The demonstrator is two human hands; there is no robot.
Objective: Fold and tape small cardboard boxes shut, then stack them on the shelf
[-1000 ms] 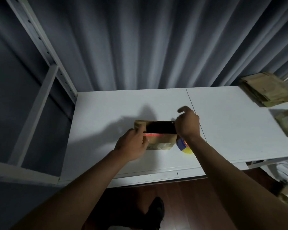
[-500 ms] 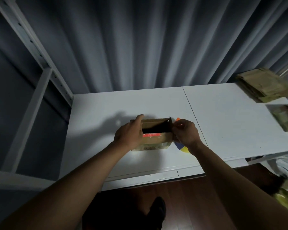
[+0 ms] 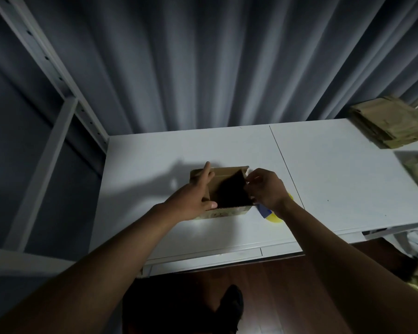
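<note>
The open box (image 3: pixel 227 189) sits between both hands, left (image 3: pixel 193 201) and right (image 3: pixel 265 189) grasping its sides.

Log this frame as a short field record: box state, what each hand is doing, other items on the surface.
box: small cardboard box on the white table, top open, inside dark
left hand: left hand grips the box's left wall, index finger along its far edge
right hand: right hand pinches the right flap
beside box: blue and yellow object, partly hidden under the right wrist
far right: stack of flattened cardboard
taping: none visible yet
</note>
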